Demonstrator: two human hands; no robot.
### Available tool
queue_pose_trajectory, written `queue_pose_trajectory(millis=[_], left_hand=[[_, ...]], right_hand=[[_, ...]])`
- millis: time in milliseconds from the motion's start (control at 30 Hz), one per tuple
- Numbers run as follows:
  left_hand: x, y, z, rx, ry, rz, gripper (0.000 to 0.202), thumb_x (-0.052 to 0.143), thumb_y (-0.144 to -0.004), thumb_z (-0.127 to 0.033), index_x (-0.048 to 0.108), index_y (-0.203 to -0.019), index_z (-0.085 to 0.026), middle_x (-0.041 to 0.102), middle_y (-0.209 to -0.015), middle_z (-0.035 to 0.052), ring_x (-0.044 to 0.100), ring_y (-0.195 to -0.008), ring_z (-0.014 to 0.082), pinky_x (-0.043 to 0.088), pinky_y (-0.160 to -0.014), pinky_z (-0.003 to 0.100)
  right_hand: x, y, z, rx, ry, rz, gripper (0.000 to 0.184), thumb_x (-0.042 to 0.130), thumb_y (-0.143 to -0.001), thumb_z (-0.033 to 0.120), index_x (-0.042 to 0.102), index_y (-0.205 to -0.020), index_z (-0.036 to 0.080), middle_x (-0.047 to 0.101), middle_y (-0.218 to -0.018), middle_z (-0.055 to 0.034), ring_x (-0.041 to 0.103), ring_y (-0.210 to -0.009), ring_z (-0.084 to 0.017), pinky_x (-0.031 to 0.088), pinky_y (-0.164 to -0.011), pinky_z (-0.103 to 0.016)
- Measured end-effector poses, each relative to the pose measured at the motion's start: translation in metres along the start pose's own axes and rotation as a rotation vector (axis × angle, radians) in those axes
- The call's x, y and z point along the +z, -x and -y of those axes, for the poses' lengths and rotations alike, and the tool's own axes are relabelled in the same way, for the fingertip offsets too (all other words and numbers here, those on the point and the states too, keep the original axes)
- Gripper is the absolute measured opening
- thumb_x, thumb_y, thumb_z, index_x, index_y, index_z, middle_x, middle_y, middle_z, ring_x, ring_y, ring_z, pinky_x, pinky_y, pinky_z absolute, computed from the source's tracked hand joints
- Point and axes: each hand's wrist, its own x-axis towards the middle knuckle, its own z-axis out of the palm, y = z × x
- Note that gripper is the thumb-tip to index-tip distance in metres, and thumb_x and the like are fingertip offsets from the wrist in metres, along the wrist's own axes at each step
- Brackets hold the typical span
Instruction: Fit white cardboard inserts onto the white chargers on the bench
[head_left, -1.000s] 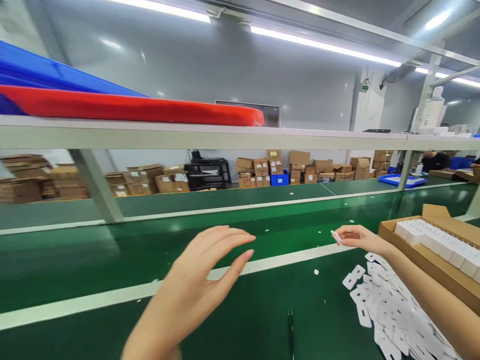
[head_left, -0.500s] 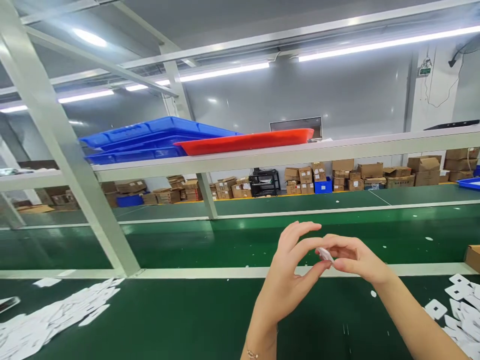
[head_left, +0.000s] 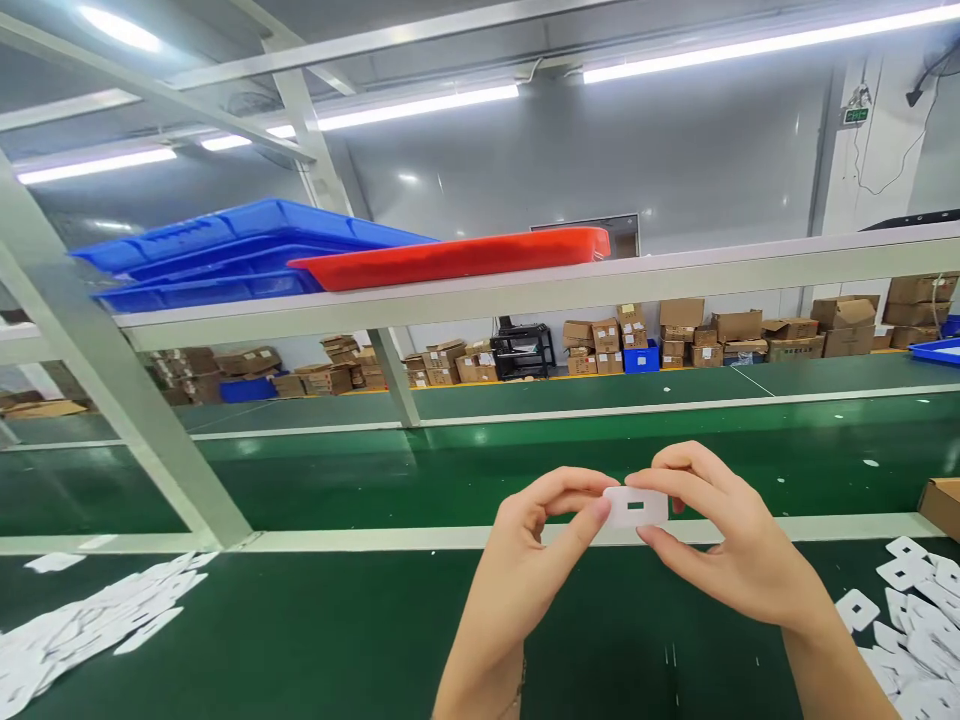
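Note:
A small white rectangular plate with a rectangular hole in its middle [head_left: 654, 508] is held up over the green work surface, its flat face towards me. My left hand [head_left: 544, 565] pinches the plate's left end between thumb and forefinger. At its upper and lower edges are the forefinger and thumb of my right hand [head_left: 739, 540], whose other fingers are curled behind. A heap of similar white plates with square holes [head_left: 926, 635] lies at the right. On the left, flat white pieces [head_left: 97, 625] are spread in an overlapping pile.
A pale metal rail [head_left: 360, 540] crosses behind my hands, with a green belt [head_left: 465, 475] beyond it. Blue trays [head_left: 247, 235] and a red tray [head_left: 457, 258] rest on the shelf above. A slanting post [head_left: 127, 400] stands left; a cardboard box [head_left: 943, 512] sits at the right edge.
The plate has turned from edge-on to face me. My left hand has moved left and closed its fingers more; my right hand now spans the plate's edges. The view has shifted slightly.

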Motion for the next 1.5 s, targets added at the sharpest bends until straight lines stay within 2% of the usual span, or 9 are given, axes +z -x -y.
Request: queue_pose_trajectory(millis=[200, 367, 600, 800, 900, 967, 1033, 1300, 1500], left_hand=[[0.008, -0.001, 0.002, -0.033, 0.157, -0.030, 0.009, 0.072, -0.077, -0.029, 0.074, -0.081, -0.021, 0.072, -0.064, 0.0001, 0.063, -0.063, 0.0126, 0.048, -0.065, 0.019], [0.011, 0.000, 0.002, -0.008, 0.217, -0.011, 0.006, 0.070, -0.080, -0.029, 0.074, -0.081, -0.024, 0.074, -0.066, -0.0011, 0.065, -0.063, 0.0102, 0.049, -0.063, 0.014], [0.014, 0.002, -0.001, 0.004, 0.322, 0.031, 0.009, 0.067, -0.082, -0.030, 0.074, -0.084, -0.024, 0.071, -0.058, -0.0015, 0.069, -0.064, 0.0149, 0.056, -0.071, 0.022], [0.016, 0.002, 0.000, 0.018, 0.192, -0.065, 0.013, 0.073, -0.076, -0.036, 0.073, -0.080, -0.023, 0.074, -0.070, 0.0002, 0.068, -0.066, 0.0156, 0.054, -0.065, 0.023], [0.020, 0.004, 0.001, 0.044, 0.058, -0.118, 0.014, 0.078, -0.071, -0.032, 0.072, -0.081, -0.025, 0.074, -0.069, -0.0016, 0.068, -0.074, 0.0177, 0.051, -0.083, 0.028], [0.022, 0.005, 0.002, 0.099, -0.005, -0.158, 0.010, 0.071, -0.078, -0.034, 0.072, -0.079, -0.025, 0.075, -0.077, -0.0006, 0.067, -0.084, 0.0197, 0.046, -0.095, 0.033], [0.023, 0.006, 0.003, 0.146, -0.034, -0.184, 0.019, 0.061, -0.086, -0.038, 0.073, -0.079, -0.026, 0.076, -0.081, 0.0000, 0.064, -0.094, 0.0208, 0.042, -0.098, 0.034], [0.018, 0.008, 0.005, 0.165, 0.001, -0.107, 0.024, 0.052, -0.093, -0.040, 0.074, -0.085, -0.033, 0.071, -0.072, -0.0052, 0.059, -0.099, 0.0156, 0.040, -0.095, 0.023], [0.015, 0.008, 0.007, 0.128, -0.001, -0.104, 0.019, 0.058, -0.088, -0.044, 0.074, -0.087, -0.035, 0.075, -0.077, -0.0042, 0.058, -0.109, 0.0196, 0.039, -0.099, 0.029]], right_hand=[[-0.009, 0.001, -0.006, -0.023, -0.026, -0.057, 0.025, 0.061, -0.088, 0.023, 0.059, -0.113, 0.024, 0.059, -0.097, -0.0060, 0.059, -0.088, -0.019, 0.054, -0.069, -0.030], [-0.010, 0.000, -0.009, -0.027, -0.068, -0.069, 0.026, 0.065, -0.085, 0.024, 0.060, -0.111, 0.024, 0.057, -0.099, -0.0066, 0.058, -0.093, -0.020, 0.054, -0.074, -0.031], [-0.011, 0.000, -0.006, -0.048, -0.044, -0.097, 0.025, 0.066, -0.085, 0.023, 0.060, -0.109, 0.024, 0.058, -0.099, -0.0055, 0.060, -0.092, -0.019, 0.054, -0.076, -0.030], [-0.011, 0.000, -0.003, -0.069, -0.003, -0.089, 0.026, 0.065, -0.086, 0.022, 0.059, -0.111, 0.025, 0.058, -0.099, -0.0061, 0.059, -0.091, -0.019, 0.054, -0.073, -0.031], [-0.011, 0.000, -0.003, -0.084, 0.028, -0.090, 0.026, 0.062, -0.088, 0.021, 0.059, -0.113, 0.026, 0.057, -0.100, -0.0062, 0.059, -0.091, -0.019, 0.054, -0.073, -0.030], [-0.010, 0.001, -0.004, -0.091, 0.037, -0.096, 0.028, 0.061, -0.088, 0.021, 0.059, -0.115, 0.027, 0.057, -0.100, -0.0063, 0.059, -0.091, -0.019, 0.054, -0.071, -0.031], [-0.010, 0.001, -0.005, -0.102, 0.035, -0.107, 0.029, 0.062, -0.088, 0.022, 0.059, -0.116, 0.028, 0.057, -0.099, -0.0064, 0.059, -0.091, -0.020, 0.054, -0.070, -0.032], [-0.011, 0.001, -0.005, -0.107, 0.033, -0.112, 0.030, 0.063, -0.087, 0.022, 0.060, -0.116, 0.029, 0.057, -0.100, -0.0065, 0.060, -0.091, -0.020, 0.054, -0.071, -0.032], [-0.011, 0.000, -0.008, -0.113, 0.046, -0.125, 0.028, 0.065, -0.086, 0.023, 0.061, -0.113, 0.027, 0.058, -0.099, -0.0064, 0.061, -0.090, -0.020, 0.055, -0.072, -0.031]])
